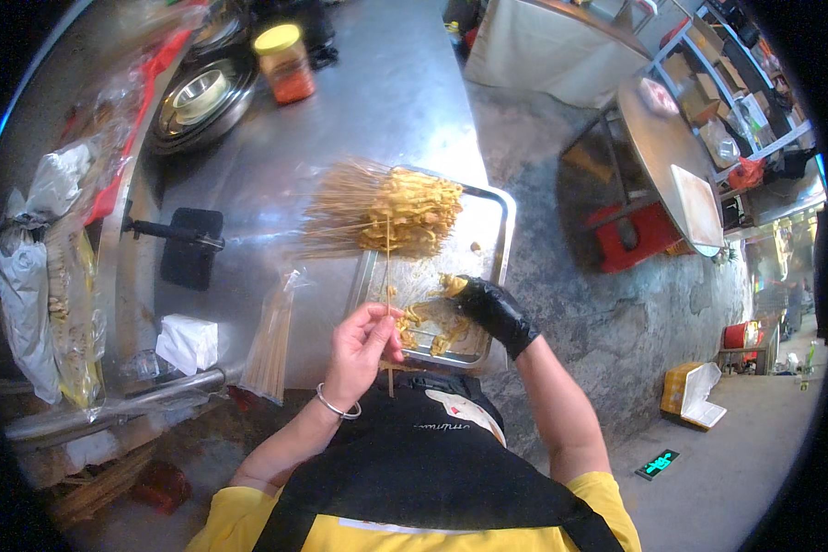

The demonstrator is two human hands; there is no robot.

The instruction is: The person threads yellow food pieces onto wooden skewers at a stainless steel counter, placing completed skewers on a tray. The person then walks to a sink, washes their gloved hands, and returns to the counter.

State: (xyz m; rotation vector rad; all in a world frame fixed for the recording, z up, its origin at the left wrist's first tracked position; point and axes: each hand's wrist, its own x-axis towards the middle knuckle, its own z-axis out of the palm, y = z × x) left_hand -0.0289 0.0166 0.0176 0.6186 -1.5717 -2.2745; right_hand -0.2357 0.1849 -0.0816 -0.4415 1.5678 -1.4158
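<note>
My bare left hand pinches a thin bamboo skewer between thumb and fingers, its length pointing away from me. A black glove covers my right hand, whose fingers are closed on a yellowish piece of marinated food. Both hands are over the near part of a metal tray. Loose yellow pieces lie on the tray between and below the hands. Across its far part rests a thick pile of loaded skewers, their bare sticks sticking out to the left over the steel table.
Left of the tray, a plastic bag of bamboo skewers lies on the steel table. Nearby are a white tissue pack, a black stand, a yellow-lidded jar and metal bowls. A wooden table stands right.
</note>
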